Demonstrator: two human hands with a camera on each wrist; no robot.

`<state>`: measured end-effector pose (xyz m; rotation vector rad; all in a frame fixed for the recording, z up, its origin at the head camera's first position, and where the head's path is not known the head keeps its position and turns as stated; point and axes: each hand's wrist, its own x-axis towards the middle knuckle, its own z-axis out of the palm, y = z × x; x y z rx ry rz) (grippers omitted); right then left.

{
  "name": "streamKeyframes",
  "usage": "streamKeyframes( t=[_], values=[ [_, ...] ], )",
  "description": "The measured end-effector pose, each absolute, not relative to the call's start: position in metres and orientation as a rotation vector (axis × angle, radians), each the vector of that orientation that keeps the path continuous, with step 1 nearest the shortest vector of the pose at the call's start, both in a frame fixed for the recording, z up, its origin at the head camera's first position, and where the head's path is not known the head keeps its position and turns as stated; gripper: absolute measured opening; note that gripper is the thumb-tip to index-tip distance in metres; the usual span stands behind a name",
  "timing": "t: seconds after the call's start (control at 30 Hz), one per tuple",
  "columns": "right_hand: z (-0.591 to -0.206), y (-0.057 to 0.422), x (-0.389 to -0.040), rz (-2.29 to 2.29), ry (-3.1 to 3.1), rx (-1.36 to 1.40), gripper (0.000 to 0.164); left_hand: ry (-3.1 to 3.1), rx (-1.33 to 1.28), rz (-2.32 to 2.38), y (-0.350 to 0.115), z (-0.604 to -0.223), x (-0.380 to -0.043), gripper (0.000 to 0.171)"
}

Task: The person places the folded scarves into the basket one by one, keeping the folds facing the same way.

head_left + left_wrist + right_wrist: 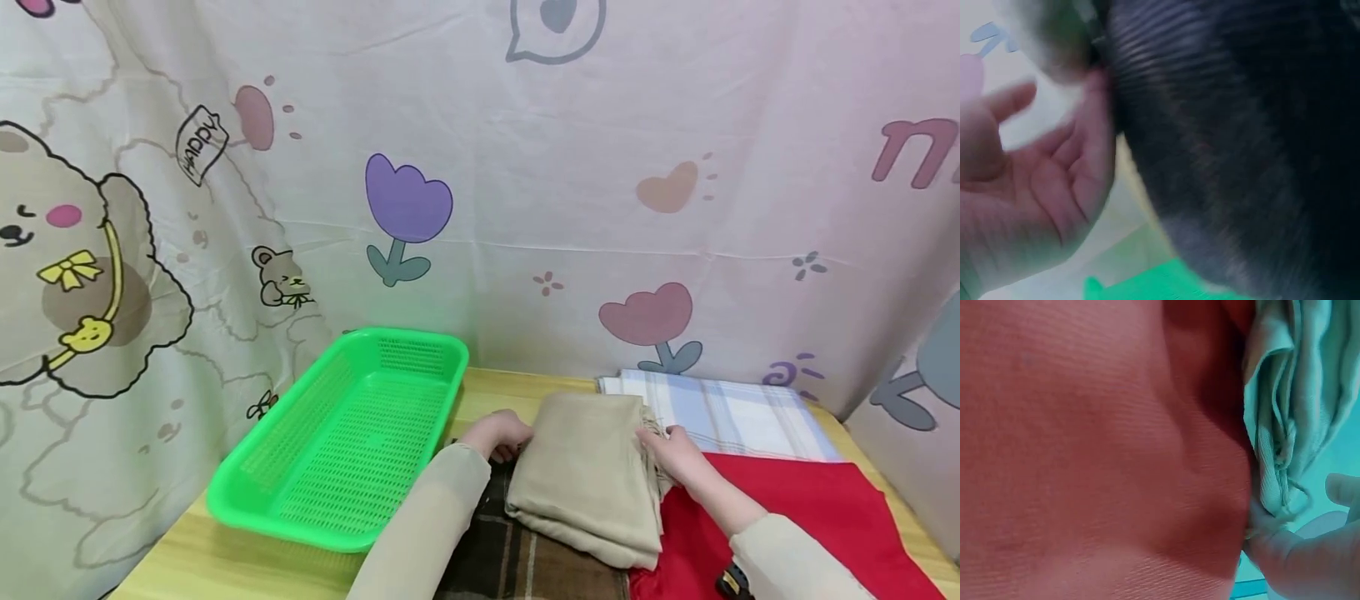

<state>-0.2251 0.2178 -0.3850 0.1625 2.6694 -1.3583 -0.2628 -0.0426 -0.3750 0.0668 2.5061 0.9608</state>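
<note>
A folded beige cloth (pixel 581 467) with a fringed right edge lies on a dark brown plaid cloth (pixel 517 546) and partly over a red cloth (pixel 795 508). My left hand (pixel 498 435) is at its left edge. In the left wrist view the fingers (pixel 1088 150) reach in beside the dark cloth (pixel 1210 156), thumb apart; this view is blurred. On the other side, my right hand (pixel 678 457) touches the fringed edge. The right wrist view has its fingers (pixel 1275 547) under the beige cloth (pixel 1304 381), with the thumb apart from the fabric.
A green plastic basket (pixel 367 442) stands to the left on the wooden table (pixel 495 387). At the back right lies a folded blue and white plaid cloth (pixel 727 417). A printed curtain (pixel 510 183) hangs behind the table.
</note>
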Motion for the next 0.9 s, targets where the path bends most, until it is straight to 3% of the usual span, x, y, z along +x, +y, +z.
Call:
streamKeyframes(
  t=[0.23, 0.43, 0.6, 0.9],
  values=[
    [-0.392, 0.201, -0.218, -1.466, 2.552, 0.220, 0.050, 2.494, 0.032, 1.165, -0.036, -0.396, -0.271, 0.024],
    [-0.395, 0.202, -0.226, -1.519, 2.484, 0.265, 0.039, 2.478, 0.099, 1.155, -0.026, -0.396, -0.277, 0.024],
    [-0.397, 0.202, -0.232, -1.535, 2.480, 0.199, 0.041, 2.485, 0.112, 1.178, -0.024, -0.393, -0.279, 0.016],
    [-0.398, 0.185, -0.224, -1.524, 2.573, 0.170, 0.064, 2.551, 0.124, 1.171, -0.019, -0.390, -0.276, 0.009]
  ],
)
